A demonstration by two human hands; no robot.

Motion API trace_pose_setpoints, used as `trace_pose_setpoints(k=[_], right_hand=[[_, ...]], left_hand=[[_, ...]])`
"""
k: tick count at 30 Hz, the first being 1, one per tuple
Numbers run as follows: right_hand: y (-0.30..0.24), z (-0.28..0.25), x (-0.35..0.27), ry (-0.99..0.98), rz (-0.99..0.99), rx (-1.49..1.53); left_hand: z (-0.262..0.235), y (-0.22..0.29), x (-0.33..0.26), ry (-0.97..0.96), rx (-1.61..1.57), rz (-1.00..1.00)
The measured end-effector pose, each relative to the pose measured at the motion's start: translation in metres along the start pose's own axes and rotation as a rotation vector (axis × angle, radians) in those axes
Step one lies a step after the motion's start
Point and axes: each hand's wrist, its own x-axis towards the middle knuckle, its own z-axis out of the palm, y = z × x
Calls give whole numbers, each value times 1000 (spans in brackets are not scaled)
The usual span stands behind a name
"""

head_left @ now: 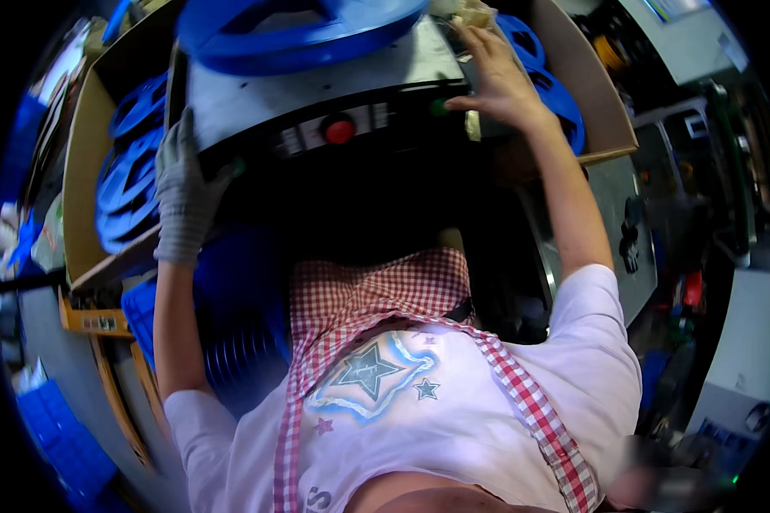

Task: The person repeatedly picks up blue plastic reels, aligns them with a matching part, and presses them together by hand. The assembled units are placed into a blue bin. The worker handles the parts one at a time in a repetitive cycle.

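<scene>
My left hand (182, 190), in a grey knit glove, lies along the left side of a metal-topped machine (316, 94). Its fingers stretch forward and its thumb reaches to a green button (236, 166) on the dark front. At the right front corner, my bare right hand (503, 81) has its fingers spread, with the thumb at another green button (439, 108). Between the hands, a red button (340, 131) sits on the front panel. A large blue plastic reel flange (265, 61) rests on the metal top, its far part cut off by the picture's edge.
Cardboard boxes flank the machine: the left box (81, 205) and the right box (612, 128) both hold blue plastic reel parts. A blue crate (141, 312) stands below on the left, near a yellow-orange frame (94, 316). Some crumpled yellowish material (473, 13) lies beyond my right hand.
</scene>
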Motion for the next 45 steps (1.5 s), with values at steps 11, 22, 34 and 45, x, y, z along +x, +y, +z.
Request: trace_pose_setpoints(k=[11, 22, 34, 45], right_hand=[[150, 1, -16, 119, 344, 337], [300, 89, -88, -833, 994, -139], [192, -107, -107, 328, 382, 21], [-30, -109, -180, 656, 509, 1560]], left_hand=[[-21, 39, -20, 74, 8, 12], [-62, 82, -28, 87, -196, -94], [-2, 283, 24, -371, -1301, 82], [-22, 337, -15, 212, -1261, 513]])
